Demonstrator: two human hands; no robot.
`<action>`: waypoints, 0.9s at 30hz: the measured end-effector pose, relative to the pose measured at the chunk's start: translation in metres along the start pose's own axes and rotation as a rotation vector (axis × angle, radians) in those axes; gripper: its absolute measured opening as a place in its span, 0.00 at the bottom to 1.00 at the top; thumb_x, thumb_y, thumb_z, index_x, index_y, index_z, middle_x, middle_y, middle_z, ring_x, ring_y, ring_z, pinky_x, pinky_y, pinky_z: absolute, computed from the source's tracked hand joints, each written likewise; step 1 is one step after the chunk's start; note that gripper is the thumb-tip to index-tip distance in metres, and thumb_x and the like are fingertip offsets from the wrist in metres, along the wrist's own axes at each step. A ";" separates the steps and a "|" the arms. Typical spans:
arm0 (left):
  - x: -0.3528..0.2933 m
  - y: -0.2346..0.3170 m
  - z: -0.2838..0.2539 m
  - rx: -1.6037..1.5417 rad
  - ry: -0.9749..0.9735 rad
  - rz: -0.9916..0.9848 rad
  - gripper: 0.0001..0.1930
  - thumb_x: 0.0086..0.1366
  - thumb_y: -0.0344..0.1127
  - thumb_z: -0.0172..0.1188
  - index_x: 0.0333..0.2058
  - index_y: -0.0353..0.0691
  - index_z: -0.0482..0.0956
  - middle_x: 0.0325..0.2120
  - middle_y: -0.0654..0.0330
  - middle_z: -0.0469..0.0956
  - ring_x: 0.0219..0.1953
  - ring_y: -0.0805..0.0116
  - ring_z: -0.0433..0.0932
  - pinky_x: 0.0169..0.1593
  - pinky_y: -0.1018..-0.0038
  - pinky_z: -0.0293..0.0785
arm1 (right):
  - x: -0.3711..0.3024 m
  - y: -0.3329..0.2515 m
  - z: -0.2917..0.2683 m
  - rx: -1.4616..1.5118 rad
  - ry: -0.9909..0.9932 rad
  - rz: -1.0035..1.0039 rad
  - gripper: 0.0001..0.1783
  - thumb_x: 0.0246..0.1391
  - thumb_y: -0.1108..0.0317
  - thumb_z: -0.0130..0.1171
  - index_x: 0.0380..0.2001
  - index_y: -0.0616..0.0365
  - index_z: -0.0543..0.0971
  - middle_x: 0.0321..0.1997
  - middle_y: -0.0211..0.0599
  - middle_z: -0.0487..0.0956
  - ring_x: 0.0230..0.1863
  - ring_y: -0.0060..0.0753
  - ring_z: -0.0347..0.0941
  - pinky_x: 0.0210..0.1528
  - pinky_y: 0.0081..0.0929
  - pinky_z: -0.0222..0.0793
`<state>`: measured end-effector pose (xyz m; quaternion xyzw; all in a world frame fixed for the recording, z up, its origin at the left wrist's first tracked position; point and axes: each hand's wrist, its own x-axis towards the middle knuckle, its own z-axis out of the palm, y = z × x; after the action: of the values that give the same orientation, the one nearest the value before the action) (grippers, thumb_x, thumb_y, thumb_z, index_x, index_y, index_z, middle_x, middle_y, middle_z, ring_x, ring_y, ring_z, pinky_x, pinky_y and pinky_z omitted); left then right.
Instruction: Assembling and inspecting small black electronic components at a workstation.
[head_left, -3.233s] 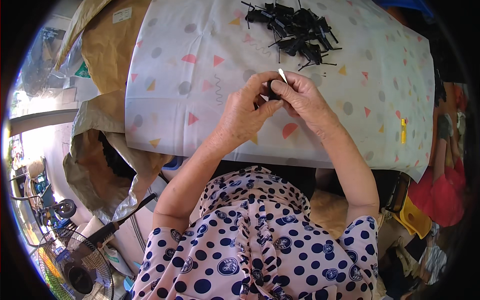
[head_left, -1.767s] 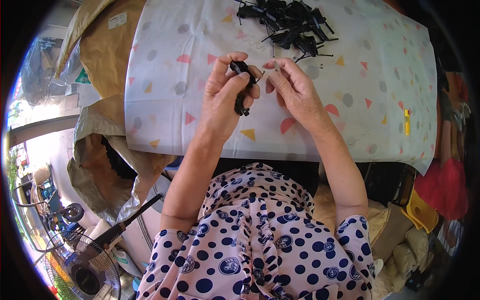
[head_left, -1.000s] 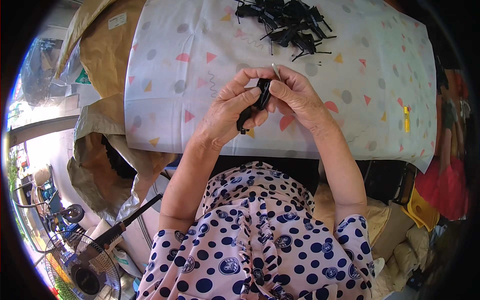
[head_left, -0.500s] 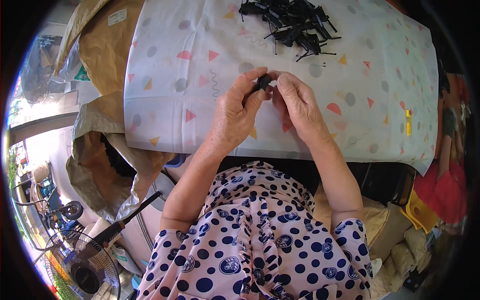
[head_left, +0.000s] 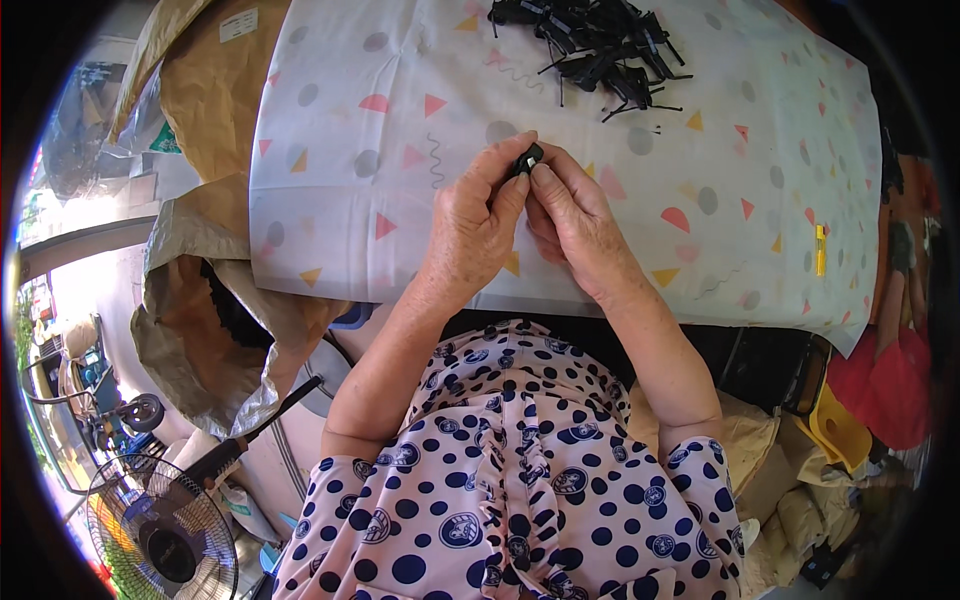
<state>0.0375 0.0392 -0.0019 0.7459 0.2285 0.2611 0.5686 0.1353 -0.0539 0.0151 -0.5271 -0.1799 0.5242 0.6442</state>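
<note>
Above the near half of the covered table, a small black plastic part is pinched between my two hands. A tiny white patch shows on its near side. My left hand grips it from the left with thumb and fingers. My right hand presses its thumb and bent fingers against the part from the right; whether it holds a separate small piece is hidden. Beyond my hands, at the far edge of the table, lies a heap of black plastic parts with thin rods sticking out.
A patterned cloth covers the table. A small yellow tube lies near its right edge. At the left stands an open paper sack with dark contents. A fan is at lower left, and yellow pieces are at lower right.
My right hand has come in closer to the left, its thumb now on the black part. The part has turned, showing a white patch. The whole view has shifted slightly.
</note>
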 end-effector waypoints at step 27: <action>-0.140 0.017 -0.295 1.658 0.368 -0.095 0.16 0.65 0.36 0.50 0.51 0.45 0.71 0.43 0.50 0.76 0.45 0.46 0.74 0.48 0.58 0.70 | 0.049 -0.052 -0.113 -1.831 0.150 -0.693 0.09 0.53 0.71 0.55 0.39 0.54 0.75 0.28 0.38 0.77 0.27 0.42 0.73 0.28 0.35 0.69</action>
<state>-0.2596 0.1601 0.0607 0.8565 0.4657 0.1023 -0.1975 0.2685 -0.0615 0.0018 -0.7728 -0.6202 -0.0707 0.1145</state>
